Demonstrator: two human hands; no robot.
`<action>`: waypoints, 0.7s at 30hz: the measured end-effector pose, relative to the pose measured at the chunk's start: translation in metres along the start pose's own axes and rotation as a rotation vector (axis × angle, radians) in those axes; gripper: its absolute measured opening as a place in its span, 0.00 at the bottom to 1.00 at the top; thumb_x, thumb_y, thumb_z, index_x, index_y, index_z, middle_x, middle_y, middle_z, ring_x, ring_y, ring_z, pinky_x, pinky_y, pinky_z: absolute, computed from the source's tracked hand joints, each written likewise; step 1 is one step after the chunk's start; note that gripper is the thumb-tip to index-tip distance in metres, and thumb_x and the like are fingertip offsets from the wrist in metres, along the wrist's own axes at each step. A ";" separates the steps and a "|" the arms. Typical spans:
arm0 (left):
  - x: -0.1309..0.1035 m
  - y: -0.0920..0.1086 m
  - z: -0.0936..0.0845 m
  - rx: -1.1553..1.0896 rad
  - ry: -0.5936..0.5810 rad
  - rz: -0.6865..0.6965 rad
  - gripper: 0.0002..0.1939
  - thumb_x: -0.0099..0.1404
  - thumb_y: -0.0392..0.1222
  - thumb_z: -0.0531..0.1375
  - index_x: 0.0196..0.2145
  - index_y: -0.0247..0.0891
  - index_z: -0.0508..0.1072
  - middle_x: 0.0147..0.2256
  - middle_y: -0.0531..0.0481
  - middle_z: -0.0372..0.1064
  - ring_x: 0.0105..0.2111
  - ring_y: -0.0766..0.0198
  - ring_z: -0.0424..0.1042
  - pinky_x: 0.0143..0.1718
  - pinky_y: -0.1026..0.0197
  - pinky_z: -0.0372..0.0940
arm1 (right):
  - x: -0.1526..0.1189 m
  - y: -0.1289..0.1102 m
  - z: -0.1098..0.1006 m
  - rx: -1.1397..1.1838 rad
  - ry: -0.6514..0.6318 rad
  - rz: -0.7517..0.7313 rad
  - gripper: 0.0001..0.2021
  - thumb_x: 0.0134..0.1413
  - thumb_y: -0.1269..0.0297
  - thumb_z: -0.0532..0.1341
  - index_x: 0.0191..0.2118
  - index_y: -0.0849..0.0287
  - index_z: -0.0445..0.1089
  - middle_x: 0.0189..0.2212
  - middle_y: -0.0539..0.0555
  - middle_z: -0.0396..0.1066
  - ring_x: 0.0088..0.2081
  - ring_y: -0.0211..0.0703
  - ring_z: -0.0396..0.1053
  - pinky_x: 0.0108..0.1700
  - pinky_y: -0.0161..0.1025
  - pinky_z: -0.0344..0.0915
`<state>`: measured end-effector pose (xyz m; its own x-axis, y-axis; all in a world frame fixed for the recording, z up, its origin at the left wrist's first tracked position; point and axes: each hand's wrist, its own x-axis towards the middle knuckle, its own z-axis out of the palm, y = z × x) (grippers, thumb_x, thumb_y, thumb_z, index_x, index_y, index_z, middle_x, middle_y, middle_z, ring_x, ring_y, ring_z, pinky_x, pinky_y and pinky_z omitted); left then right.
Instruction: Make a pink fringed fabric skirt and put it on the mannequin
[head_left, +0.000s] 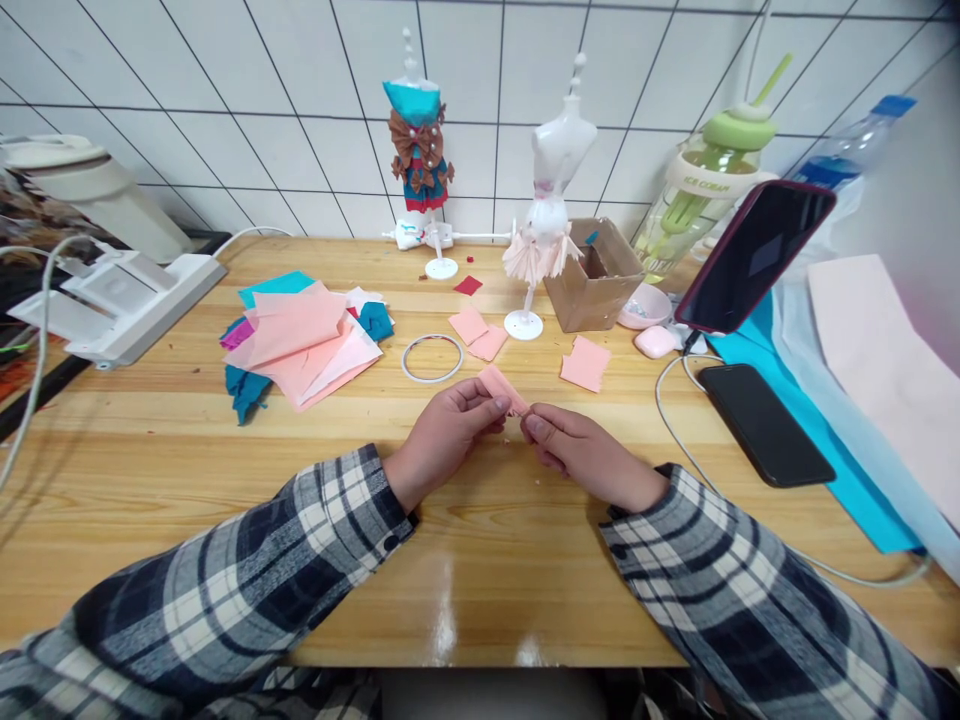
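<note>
Pink folded paper strip [504,388] is hanging just above the wooden desk [480,560] | long axis is running up-left | left hand [448,432] fingers are pinching its middle | right hand [581,452] fingers are closing on its lower right end.

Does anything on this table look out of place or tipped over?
Yes: the cardboard box by the white mannequin lies tilted on its side. Both hands, left hand and right hand, pinch a folded pink paper.
</note>
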<state>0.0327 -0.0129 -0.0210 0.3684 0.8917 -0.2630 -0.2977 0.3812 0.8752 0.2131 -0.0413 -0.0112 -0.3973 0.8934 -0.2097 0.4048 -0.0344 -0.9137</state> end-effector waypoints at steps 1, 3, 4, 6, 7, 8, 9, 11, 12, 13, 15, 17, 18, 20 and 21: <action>0.000 0.000 0.000 0.000 -0.002 0.001 0.11 0.53 0.41 0.68 0.30 0.34 0.71 0.27 0.52 0.71 0.28 0.69 0.69 0.32 0.65 0.64 | 0.000 0.000 0.000 0.008 -0.002 0.003 0.16 0.65 0.54 0.47 0.29 0.57 0.58 0.20 0.45 0.55 0.23 0.34 0.54 0.27 0.34 0.52; -0.001 0.001 0.001 0.005 -0.006 0.004 0.12 0.52 0.42 0.69 0.30 0.34 0.72 0.28 0.52 0.71 0.28 0.69 0.69 0.32 0.65 0.64 | 0.001 -0.001 0.000 0.015 -0.003 0.014 0.16 0.64 0.53 0.48 0.28 0.57 0.58 0.20 0.45 0.55 0.23 0.34 0.54 0.26 0.34 0.51; -0.001 0.001 0.001 0.010 -0.006 0.005 0.12 0.52 0.42 0.69 0.30 0.34 0.72 0.28 0.52 0.72 0.28 0.69 0.69 0.32 0.65 0.64 | 0.001 -0.001 -0.001 0.016 -0.004 0.020 0.16 0.64 0.53 0.48 0.28 0.57 0.58 0.21 0.45 0.55 0.23 0.34 0.54 0.26 0.34 0.51; 0.000 0.000 0.000 0.024 -0.006 0.005 0.12 0.52 0.42 0.69 0.30 0.34 0.72 0.29 0.51 0.72 0.29 0.68 0.70 0.32 0.65 0.64 | 0.001 -0.002 -0.001 0.016 -0.002 0.028 0.16 0.63 0.53 0.49 0.28 0.57 0.58 0.21 0.45 0.55 0.23 0.34 0.54 0.26 0.34 0.51; 0.000 0.000 0.000 0.031 -0.009 0.004 0.12 0.53 0.42 0.69 0.30 0.34 0.72 0.29 0.51 0.72 0.29 0.68 0.70 0.32 0.65 0.64 | 0.001 -0.003 -0.001 0.018 0.000 0.030 0.16 0.62 0.52 0.49 0.28 0.57 0.59 0.21 0.45 0.55 0.23 0.34 0.54 0.26 0.34 0.51; 0.001 -0.001 -0.001 0.038 -0.012 0.004 0.12 0.53 0.42 0.68 0.30 0.34 0.72 0.29 0.51 0.72 0.29 0.69 0.69 0.32 0.65 0.63 | 0.001 -0.004 -0.001 0.022 0.002 0.033 0.16 0.62 0.52 0.50 0.28 0.57 0.59 0.21 0.45 0.55 0.23 0.34 0.54 0.26 0.34 0.51; 0.001 -0.001 -0.002 0.045 -0.017 0.005 0.11 0.53 0.42 0.68 0.31 0.34 0.72 0.30 0.51 0.72 0.29 0.69 0.69 0.32 0.65 0.63 | 0.001 -0.005 -0.001 0.027 0.001 0.037 0.16 0.61 0.52 0.50 0.29 0.57 0.60 0.21 0.45 0.55 0.23 0.35 0.54 0.26 0.34 0.51; 0.002 -0.003 -0.004 0.056 -0.023 0.011 0.11 0.53 0.42 0.68 0.31 0.34 0.73 0.30 0.51 0.72 0.29 0.69 0.69 0.32 0.66 0.62 | 0.000 -0.007 -0.002 0.031 -0.005 0.053 0.16 0.61 0.51 0.51 0.29 0.58 0.62 0.21 0.45 0.55 0.24 0.35 0.54 0.26 0.34 0.51; 0.002 -0.003 -0.005 0.062 -0.024 0.015 0.11 0.54 0.42 0.68 0.31 0.34 0.73 0.30 0.51 0.72 0.29 0.69 0.69 0.32 0.66 0.62 | 0.000 -0.008 -0.002 0.032 -0.009 0.062 0.16 0.60 0.51 0.51 0.29 0.58 0.62 0.21 0.45 0.55 0.24 0.35 0.55 0.26 0.34 0.51; 0.003 -0.004 -0.006 0.068 -0.026 0.018 0.11 0.54 0.42 0.68 0.31 0.34 0.73 0.30 0.51 0.72 0.29 0.69 0.69 0.33 0.66 0.62 | 0.000 -0.009 -0.003 0.034 -0.013 0.068 0.16 0.60 0.50 0.51 0.29 0.58 0.62 0.21 0.45 0.55 0.24 0.35 0.55 0.26 0.34 0.51; 0.003 -0.004 -0.006 0.080 -0.029 0.018 0.11 0.54 0.42 0.68 0.32 0.34 0.73 0.30 0.51 0.72 0.29 0.69 0.69 0.33 0.65 0.61 | 0.000 -0.009 -0.003 0.044 -0.021 0.074 0.17 0.60 0.50 0.51 0.29 0.58 0.61 0.21 0.45 0.54 0.24 0.35 0.54 0.27 0.34 0.51; 0.003 -0.004 -0.006 0.085 -0.029 0.014 0.11 0.54 0.42 0.68 0.32 0.34 0.73 0.31 0.51 0.72 0.30 0.69 0.69 0.33 0.65 0.61 | 0.000 -0.009 -0.004 0.064 -0.029 0.070 0.17 0.59 0.49 0.51 0.29 0.58 0.61 0.20 0.45 0.53 0.23 0.35 0.53 0.26 0.34 0.51; 0.002 -0.003 -0.005 0.083 -0.026 0.011 0.11 0.54 0.42 0.68 0.32 0.34 0.73 0.31 0.51 0.72 0.29 0.69 0.69 0.33 0.65 0.61 | 0.000 -0.009 -0.004 0.074 -0.032 0.069 0.17 0.59 0.48 0.52 0.29 0.58 0.61 0.20 0.45 0.53 0.23 0.34 0.53 0.26 0.34 0.50; 0.001 -0.001 -0.003 0.068 -0.018 0.003 0.12 0.53 0.42 0.68 0.31 0.34 0.72 0.30 0.52 0.72 0.29 0.69 0.69 0.33 0.66 0.61 | 0.000 -0.008 -0.004 0.094 -0.034 0.071 0.18 0.59 0.48 0.52 0.29 0.58 0.61 0.20 0.44 0.52 0.23 0.34 0.52 0.26 0.34 0.50; 0.000 -0.001 -0.001 0.059 -0.014 -0.001 0.12 0.53 0.42 0.68 0.31 0.34 0.72 0.30 0.52 0.72 0.29 0.69 0.69 0.32 0.66 0.62 | 0.000 -0.008 -0.004 0.104 -0.034 0.072 0.18 0.59 0.48 0.52 0.29 0.58 0.60 0.20 0.44 0.52 0.23 0.34 0.52 0.26 0.34 0.49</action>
<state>0.0321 -0.0124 -0.0220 0.3807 0.8879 -0.2584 -0.2450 0.3663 0.8977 0.2132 -0.0393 -0.0028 -0.3985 0.8715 -0.2858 0.3463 -0.1455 -0.9268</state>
